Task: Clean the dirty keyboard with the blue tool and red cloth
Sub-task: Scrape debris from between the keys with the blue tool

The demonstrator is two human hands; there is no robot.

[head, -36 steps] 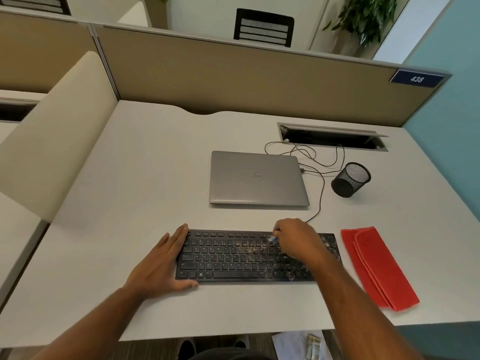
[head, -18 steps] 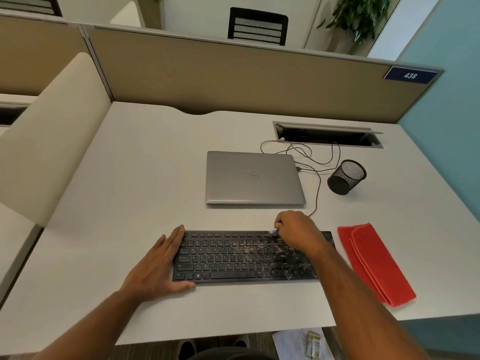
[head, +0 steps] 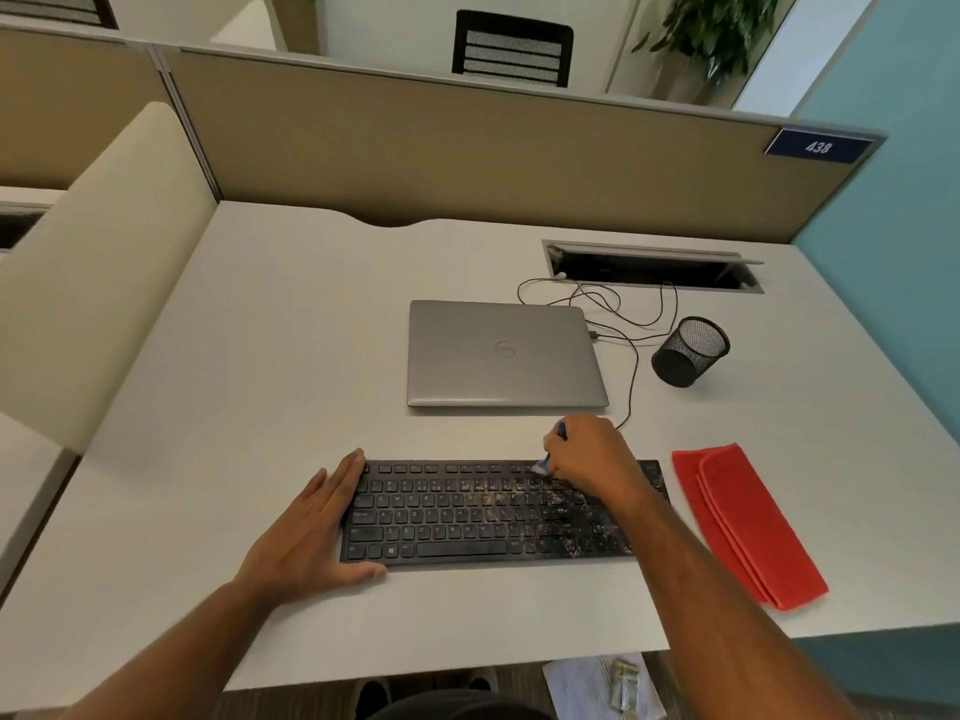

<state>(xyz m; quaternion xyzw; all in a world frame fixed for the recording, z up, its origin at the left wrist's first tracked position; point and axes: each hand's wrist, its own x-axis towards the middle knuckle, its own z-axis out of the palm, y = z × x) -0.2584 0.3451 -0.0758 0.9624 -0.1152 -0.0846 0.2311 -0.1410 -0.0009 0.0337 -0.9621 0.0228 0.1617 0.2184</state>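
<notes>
A black keyboard (head: 457,517) lies near the front edge of the desk, its right half speckled with pale crumbs and dust. My left hand (head: 311,532) rests flat with fingers apart against the keyboard's left end. My right hand (head: 592,454) is closed on a small blue tool (head: 551,452), whose tip touches the keyboard's top row right of centre. Most of the tool is hidden in the fist. A folded red cloth (head: 743,522) lies on the desk just right of the keyboard, untouched.
A shut grey laptop (head: 504,353) lies behind the keyboard, its black cable (head: 631,376) running to an open cable slot (head: 649,267). A black mesh cup (head: 688,350) lies tipped at the right. Beige partitions wall the white desk (head: 234,356) at the back and left.
My right hand with the blue tool has moved up from the middle rows to the keyboard's top edge. My left hand has stayed at the left end.
</notes>
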